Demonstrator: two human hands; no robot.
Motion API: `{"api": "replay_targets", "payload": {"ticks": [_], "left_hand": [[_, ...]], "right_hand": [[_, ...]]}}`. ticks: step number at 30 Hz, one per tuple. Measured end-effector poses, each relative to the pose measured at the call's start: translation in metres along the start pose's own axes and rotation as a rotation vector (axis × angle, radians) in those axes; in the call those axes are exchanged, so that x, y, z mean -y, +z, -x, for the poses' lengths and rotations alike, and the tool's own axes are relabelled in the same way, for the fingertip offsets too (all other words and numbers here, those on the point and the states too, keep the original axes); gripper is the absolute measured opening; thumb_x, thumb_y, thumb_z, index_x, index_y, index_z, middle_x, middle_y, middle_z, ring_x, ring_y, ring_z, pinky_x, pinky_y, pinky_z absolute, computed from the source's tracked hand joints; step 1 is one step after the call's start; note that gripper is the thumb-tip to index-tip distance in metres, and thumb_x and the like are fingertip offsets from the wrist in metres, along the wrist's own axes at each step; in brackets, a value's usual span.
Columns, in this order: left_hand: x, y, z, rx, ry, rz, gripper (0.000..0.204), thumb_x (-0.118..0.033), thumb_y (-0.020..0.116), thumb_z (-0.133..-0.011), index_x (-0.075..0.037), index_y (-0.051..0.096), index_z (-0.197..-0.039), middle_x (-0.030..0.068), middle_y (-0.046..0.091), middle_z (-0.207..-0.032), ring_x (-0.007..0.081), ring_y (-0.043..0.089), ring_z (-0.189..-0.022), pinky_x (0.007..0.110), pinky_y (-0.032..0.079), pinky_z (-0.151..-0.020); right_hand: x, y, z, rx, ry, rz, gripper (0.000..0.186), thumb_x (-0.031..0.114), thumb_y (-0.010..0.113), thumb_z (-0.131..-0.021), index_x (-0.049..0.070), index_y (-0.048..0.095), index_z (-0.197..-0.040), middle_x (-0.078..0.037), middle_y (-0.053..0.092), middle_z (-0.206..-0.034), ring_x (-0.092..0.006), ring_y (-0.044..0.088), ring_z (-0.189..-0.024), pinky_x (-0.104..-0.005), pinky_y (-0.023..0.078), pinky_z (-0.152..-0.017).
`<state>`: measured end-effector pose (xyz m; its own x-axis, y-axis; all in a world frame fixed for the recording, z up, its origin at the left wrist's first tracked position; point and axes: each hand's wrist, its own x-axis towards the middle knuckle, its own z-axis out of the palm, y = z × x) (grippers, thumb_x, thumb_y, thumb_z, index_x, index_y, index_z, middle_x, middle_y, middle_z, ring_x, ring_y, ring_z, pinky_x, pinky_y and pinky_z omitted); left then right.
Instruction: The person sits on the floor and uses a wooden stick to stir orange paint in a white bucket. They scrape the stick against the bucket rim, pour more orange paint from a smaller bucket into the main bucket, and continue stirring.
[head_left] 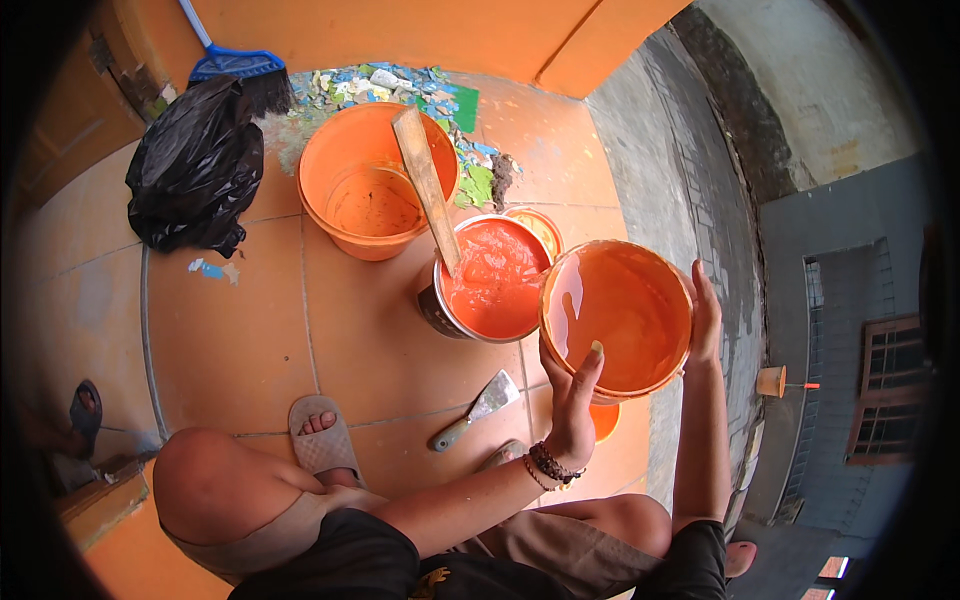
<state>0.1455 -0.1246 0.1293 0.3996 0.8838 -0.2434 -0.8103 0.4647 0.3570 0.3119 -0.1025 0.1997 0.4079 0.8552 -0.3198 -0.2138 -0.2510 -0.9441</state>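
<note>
Between my left hand [570, 420] and my right hand [705, 310] I hold an orange-stained round container [630, 325], tilted, with orange liquid inside. My left fingers grip its lower left, my right fingers its right side. Left of it, a can of thick red-orange paint [497, 275] stands on the tiles with a wooden stick [415, 150] leaning in it. Behind sits a larger orange bucket [335, 225] with dregs inside. A putty knife [480, 405] lies below the can. An orange lid or tub [531, 220] and another orange container [605, 420] are partly hidden.
A black plastic bag [195, 165], a blue broom [235, 65] and scattered paint flakes [360, 85] lie along the orange wall. A sandaled foot of another person [85, 410] shows far left. My knees are bent below. A grey paved lane [670, 140] runs along the right.
</note>
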Motion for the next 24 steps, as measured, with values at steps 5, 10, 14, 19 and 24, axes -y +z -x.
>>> {"api": "replay_targets", "payload": {"ticks": [5,10,14,19,24], "left_hand": [[0.004,0.0,0.002,-0.018,-0.019,0.003,0.075,-0.024,0.053,-0.096,-0.002,0.005,-0.15,0.0156,0.013,-0.154,0.024,0.015,-0.143,0.04,0.013,-0.117],[0.011,0.002,0.005,0.003,0.001,-0.046,0.079,-0.023,0.055,-0.095,-0.002,0.002,-0.15,0.016,0.011,-0.154,0.0241,0.013,-0.143,0.041,0.013,-0.117],[0.018,0.001,0.0,0.112,0.074,-0.181,0.087,-0.027,0.058,-0.093,-0.002,-0.003,-0.149,0.0174,0.004,-0.154,0.0267,0.009,-0.144,0.043,0.013,-0.117],[0.034,0.006,-0.01,0.23,0.038,-0.352,0.106,-0.043,0.064,-0.088,0.001,-0.012,-0.148,0.024,-0.01,-0.152,0.0326,-0.006,-0.144,0.046,0.007,-0.116],[0.061,0.011,-0.036,0.329,-0.037,-0.471,0.121,-0.055,0.067,-0.081,0.006,-0.014,-0.146,0.0322,-0.015,-0.151,0.0383,-0.024,-0.141,0.05,-0.005,-0.114]], "right_hand": [[-0.004,-0.005,-0.001,-0.009,0.013,-0.021,0.064,0.051,0.04,-0.097,-0.003,0.05,-0.131,-0.017,0.057,-0.128,-0.027,0.054,-0.118,-0.0394,0.041,-0.102],[-0.01,-0.019,-0.002,0.02,0.019,-0.044,0.064,0.05,0.041,-0.097,-0.004,0.049,-0.132,-0.017,0.055,-0.13,-0.0268,0.053,-0.12,-0.0394,0.041,-0.102],[-0.023,-0.043,-0.005,0.082,0.034,-0.221,0.064,0.048,0.04,-0.098,-0.004,0.047,-0.133,-0.016,0.054,-0.132,-0.0264,0.052,-0.121,-0.0389,0.041,-0.102],[-0.039,-0.084,-0.004,0.024,-0.016,-0.301,0.064,0.048,0.042,-0.098,-0.004,0.046,-0.134,-0.015,0.056,-0.13,-0.0262,0.055,-0.117,-0.0382,0.043,-0.1],[-0.044,-0.119,-0.007,-0.001,-0.072,-0.336,0.066,0.051,0.037,-0.098,-0.004,0.046,-0.135,-0.015,0.056,-0.13,-0.0253,0.056,-0.117,-0.0374,0.045,-0.098]]}}
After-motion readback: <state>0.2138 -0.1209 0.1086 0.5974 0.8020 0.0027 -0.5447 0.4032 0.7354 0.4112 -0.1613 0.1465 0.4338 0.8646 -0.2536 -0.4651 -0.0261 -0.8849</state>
